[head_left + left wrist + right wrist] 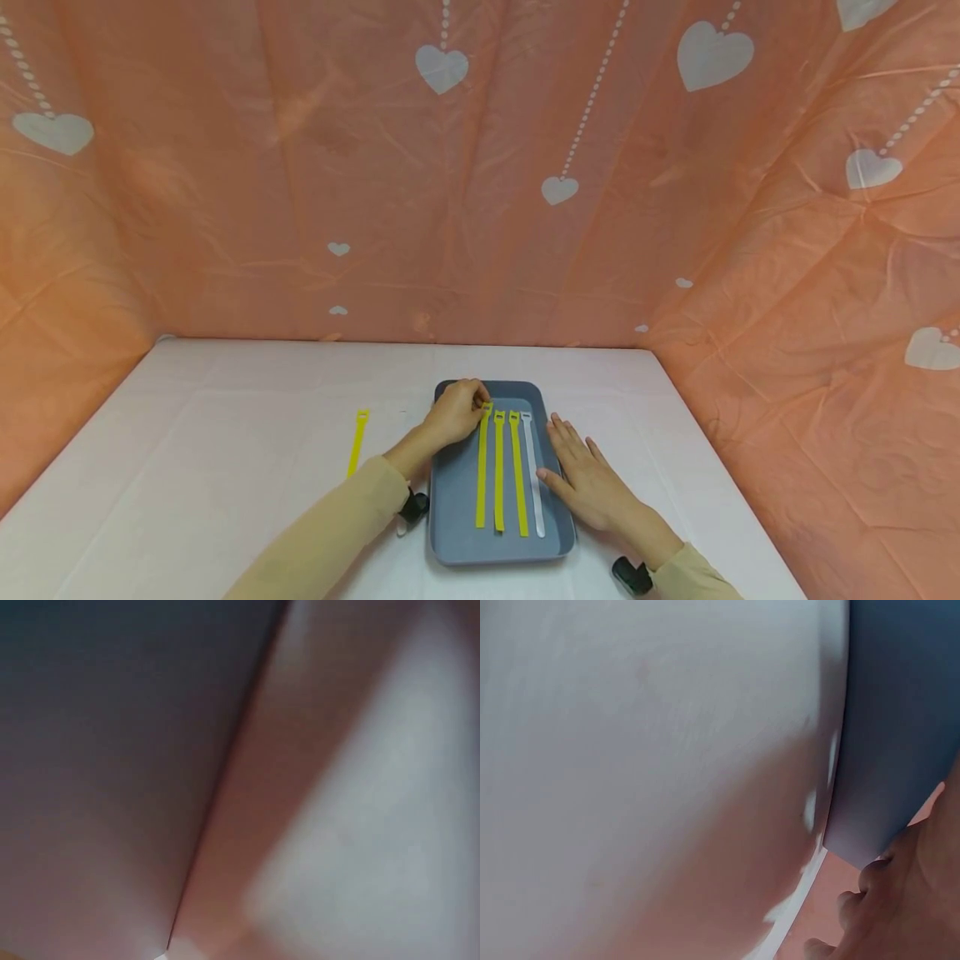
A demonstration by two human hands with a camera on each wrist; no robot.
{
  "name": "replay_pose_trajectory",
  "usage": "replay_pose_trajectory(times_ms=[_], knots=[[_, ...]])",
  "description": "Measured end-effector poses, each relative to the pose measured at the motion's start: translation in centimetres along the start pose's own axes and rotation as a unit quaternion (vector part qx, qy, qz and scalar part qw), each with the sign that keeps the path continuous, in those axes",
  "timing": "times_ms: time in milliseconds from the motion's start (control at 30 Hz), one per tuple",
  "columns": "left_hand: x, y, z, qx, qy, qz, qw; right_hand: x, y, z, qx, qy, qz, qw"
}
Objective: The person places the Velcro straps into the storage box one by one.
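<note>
A grey-blue tray (457, 546) holds several flat straps with slotted heads, laid side by side lengthwise. My left hand (456, 414) reaches over its far left rim and pinches the slotted head of the leftmost yellow strap (482, 483). To the right of that lie a yellow strap (499, 475), another yellow strap (518, 479) and a white strap (532, 479). My right hand (592, 487) rests along the tray's right side, fingers straight and thumb over the rim. In the right wrist view this hand (915, 889) is beside the tray's wall (892, 727). The left wrist view is too blurred to read.
Left of the tray, one more yellow strap (359, 437) lies on the white table (225, 442), its near end hidden by my sleeve. A small white end (401, 527) shows beside my left wrist. Orange cloth with hearts (480, 250) encloses the back and sides.
</note>
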State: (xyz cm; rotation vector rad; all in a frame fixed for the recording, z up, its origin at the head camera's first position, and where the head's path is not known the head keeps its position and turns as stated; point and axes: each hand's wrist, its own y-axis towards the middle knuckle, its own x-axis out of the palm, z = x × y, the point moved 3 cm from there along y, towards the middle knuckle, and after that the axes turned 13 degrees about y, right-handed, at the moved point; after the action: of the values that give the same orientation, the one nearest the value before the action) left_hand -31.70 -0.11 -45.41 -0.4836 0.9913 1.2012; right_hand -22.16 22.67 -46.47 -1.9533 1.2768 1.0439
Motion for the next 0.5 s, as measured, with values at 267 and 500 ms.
replay_pose_trajectory(times_ms=[267, 500], knots=[[0.09, -0.19, 0.18, -0.006, 0.027, -0.005, 0.9996, 0.01, 0.03, 0.03, 0.001, 0.002, 0.001, 1.0], [0.24, -0.42, 0.33, -0.018, 0.052, -0.019, 0.9983, 0.04, 0.01, 0.05, 0.001, 0.004, 0.0, 1.0]])
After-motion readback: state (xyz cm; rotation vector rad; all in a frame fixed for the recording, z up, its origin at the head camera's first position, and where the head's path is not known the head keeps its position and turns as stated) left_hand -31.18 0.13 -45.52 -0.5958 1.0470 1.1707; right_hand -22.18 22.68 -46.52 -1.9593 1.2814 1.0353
